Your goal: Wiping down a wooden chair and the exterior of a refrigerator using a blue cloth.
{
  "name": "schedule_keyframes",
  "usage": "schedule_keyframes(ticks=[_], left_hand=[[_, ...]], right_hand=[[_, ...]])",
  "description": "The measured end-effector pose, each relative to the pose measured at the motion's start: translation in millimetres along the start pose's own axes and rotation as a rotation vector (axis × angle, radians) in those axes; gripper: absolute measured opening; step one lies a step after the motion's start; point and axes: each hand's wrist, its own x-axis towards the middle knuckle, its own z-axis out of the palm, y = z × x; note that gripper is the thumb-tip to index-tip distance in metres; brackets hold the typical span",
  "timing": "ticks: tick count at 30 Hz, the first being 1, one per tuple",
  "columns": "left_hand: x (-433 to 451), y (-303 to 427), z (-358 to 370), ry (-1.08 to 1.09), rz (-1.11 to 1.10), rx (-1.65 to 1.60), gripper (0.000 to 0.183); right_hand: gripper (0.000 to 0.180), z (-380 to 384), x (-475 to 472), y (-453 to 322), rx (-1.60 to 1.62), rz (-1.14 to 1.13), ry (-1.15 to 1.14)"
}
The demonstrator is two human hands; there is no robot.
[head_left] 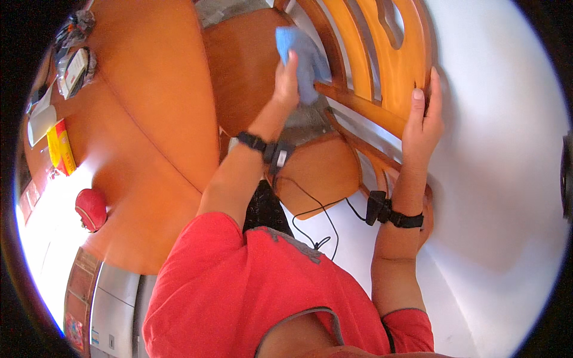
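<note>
A light blue cloth [309, 67] is in my left hand [286, 83], bunched around one end of a wooden chair's side post [358, 103]. The cloth hides that end of the post. My right hand [423, 116] grips the edge of the slatted wooden chair back [396, 67], thumb on the near face and fingers around the outer side. The brown chair seat [246, 67] lies just left of the cloth. Both wrists wear black straps with small devices.
A large wooden table [156, 89] fills the left, with a red round object [91, 209], a yellow-and-red box [61, 147] and plastic-wrapped items [76, 71] on it. A second chair seat [320, 174] is close to my body. Loose black cable [331, 223] hangs there. A white wall [497, 147] stands right.
</note>
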Motion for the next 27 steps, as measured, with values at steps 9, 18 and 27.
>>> schedule_keyframes(ticks=[9,18,27], left_hand=[[101.1,-83.4,15.9,0.090,0.835,0.855,0.049],[-59.3,-109.2,-28.1,-0.273,0.295,0.780,0.060],[51.6,-90.7,-120.1,0.342,0.612,0.952,0.058]], right_hand=[[0.044,17.3,-22.3,19.9,0.042,-0.115,0.065],[0.041,-5.0,-27.1,-8.9,0.070,-0.035,0.097],[0.040,15.7,-7.0,10.2,0.104,-0.111,0.147]])
